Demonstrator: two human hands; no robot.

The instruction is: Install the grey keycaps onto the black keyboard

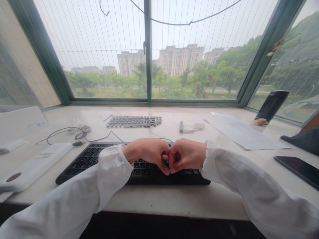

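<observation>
My left hand (151, 151) and my right hand (189, 153) meet knuckle to knuckle over a black keyboard (86, 158). Both are closed, with fingers curled and thumb tips nearly together. Whatever they may hold between them is hidden by the fingers. On the keyboard's visible left side the keycaps are off and the black key sockets show. Behind it, loose dark keycaps (134, 121) are laid out in keyboard rows on the white sill. A thin black cable (84, 132) trails behind the keyboard's left end.
A white box (21, 121) and a flat white package (37, 166) lie at left. Behind my right hand are a small dark stick-like object (181, 126) and clear plastic (195, 127). To the right are paper sheets (244, 132), a phone (299, 169) and an upright black object (271, 105).
</observation>
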